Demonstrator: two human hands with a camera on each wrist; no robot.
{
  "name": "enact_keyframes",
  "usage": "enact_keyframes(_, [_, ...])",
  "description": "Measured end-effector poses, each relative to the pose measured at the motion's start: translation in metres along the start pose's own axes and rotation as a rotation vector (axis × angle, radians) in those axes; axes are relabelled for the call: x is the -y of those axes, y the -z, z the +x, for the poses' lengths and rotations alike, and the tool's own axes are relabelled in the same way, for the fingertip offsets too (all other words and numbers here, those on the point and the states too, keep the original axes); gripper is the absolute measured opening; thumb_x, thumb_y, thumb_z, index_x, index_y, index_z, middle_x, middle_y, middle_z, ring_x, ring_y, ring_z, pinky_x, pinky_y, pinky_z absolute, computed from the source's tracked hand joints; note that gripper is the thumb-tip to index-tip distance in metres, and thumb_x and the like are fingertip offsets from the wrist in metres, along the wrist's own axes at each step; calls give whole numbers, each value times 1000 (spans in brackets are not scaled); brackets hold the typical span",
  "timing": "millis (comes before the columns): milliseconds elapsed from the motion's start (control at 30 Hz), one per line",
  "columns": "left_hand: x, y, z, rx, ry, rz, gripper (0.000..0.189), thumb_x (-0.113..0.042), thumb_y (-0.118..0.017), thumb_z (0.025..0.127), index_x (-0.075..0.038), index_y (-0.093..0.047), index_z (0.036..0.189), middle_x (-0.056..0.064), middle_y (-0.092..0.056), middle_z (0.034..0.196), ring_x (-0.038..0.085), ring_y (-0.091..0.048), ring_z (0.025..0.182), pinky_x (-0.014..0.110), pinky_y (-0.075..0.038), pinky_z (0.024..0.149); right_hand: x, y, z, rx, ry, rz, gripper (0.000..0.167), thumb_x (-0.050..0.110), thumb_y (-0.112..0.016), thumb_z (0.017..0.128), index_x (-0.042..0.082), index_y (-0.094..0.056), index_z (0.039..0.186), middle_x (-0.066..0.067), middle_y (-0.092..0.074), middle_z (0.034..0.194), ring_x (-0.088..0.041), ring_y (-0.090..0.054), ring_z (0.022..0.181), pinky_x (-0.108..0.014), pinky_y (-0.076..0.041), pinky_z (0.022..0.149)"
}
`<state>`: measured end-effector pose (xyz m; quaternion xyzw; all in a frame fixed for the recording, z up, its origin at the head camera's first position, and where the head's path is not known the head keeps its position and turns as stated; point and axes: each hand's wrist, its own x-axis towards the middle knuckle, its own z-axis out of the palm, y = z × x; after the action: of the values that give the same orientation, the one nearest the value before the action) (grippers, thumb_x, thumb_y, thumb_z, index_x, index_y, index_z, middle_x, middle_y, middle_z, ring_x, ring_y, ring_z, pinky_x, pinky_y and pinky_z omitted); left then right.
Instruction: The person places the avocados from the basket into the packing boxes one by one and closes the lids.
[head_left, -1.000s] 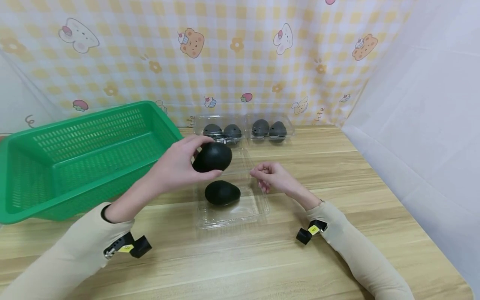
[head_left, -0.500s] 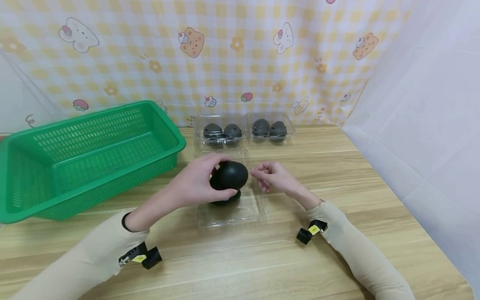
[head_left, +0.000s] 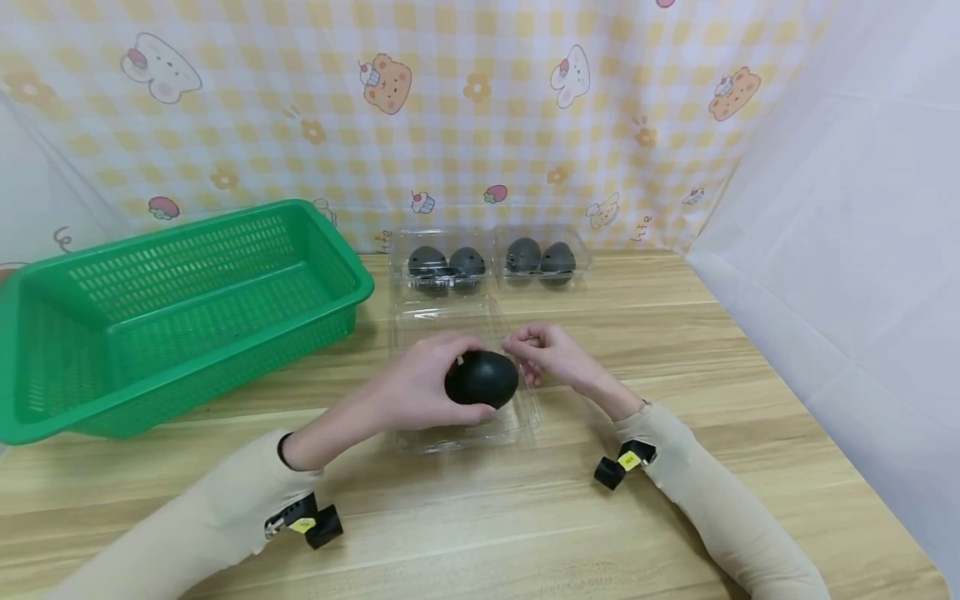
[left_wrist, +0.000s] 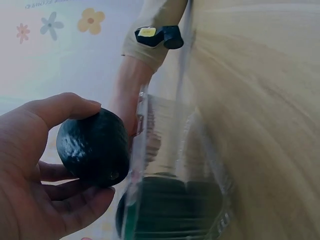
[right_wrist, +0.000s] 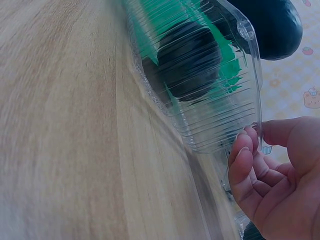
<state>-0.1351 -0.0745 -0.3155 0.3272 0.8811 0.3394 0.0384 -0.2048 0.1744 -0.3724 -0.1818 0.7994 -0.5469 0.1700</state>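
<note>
My left hand (head_left: 423,382) grips a dark, smooth avocado (head_left: 483,381), its thumb and fingers curled round the sides. The avocado is above an open clear plastic clamshell box (head_left: 463,442). Through the clamshell's wall, a second avocado (left_wrist: 170,207) shows in the left wrist view; in the head view it is hidden under the left hand and held avocado. At the box's right side, my right hand (head_left: 553,357) pinches the clear rim between thumb and fingertips, plainest in the right wrist view. The open lid (head_left: 442,321) lies away from me.
Two clear boxes holding dark avocados (head_left: 427,265) stand side by side at the back, against a checked curtain (head_left: 480,142). A green perforated basket (head_left: 225,333) occupies the left of the wooden table (head_left: 480,533). A white cloth wall (head_left: 832,208) borders the right.
My left hand has carried the avocado right and toward me, from over the lid side to over the box, covering the avocado inside. The right hand has stayed at the rim.
</note>
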Motion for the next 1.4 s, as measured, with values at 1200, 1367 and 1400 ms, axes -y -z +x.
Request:
enact_keyframes(1200, [3, -27, 13, 74, -152, 241, 60, -36, -82, 82, 0, -63, 127, 14, -65, 121, 27, -57, 110, 39, -54, 87, -2, 1, 1, -3, -9, -8, 29, 24, -61, 103, -5, -62, 102, -6, -59, 63, -14, -58, 55, -24, -50, 51])
enact_keyframes(1367, [7, -27, 18, 119, -156, 260, 60, -36, -86, 80, -1, -65, 124, 13, -66, 121, 27, -58, 110, 40, -53, 89, -1, 1, 0, 0, -20, 1, 29, 23, -61, 103, -6, -62, 103, -5, -59, 64, -13, -58, 54, -24, -50, 51])
enact_keyframes(1400, [8, -27, 19, 128, -156, 262, 61, -36, -86, 79, -1, -65, 124, 13, -66, 121, 28, -58, 111, 40, -53, 90, 0, 1, 0, 0, -21, 2, 29, 23, -61, 103, -6, -62, 103, -5, -59, 64, -13, -58, 54, -24, -50, 51])
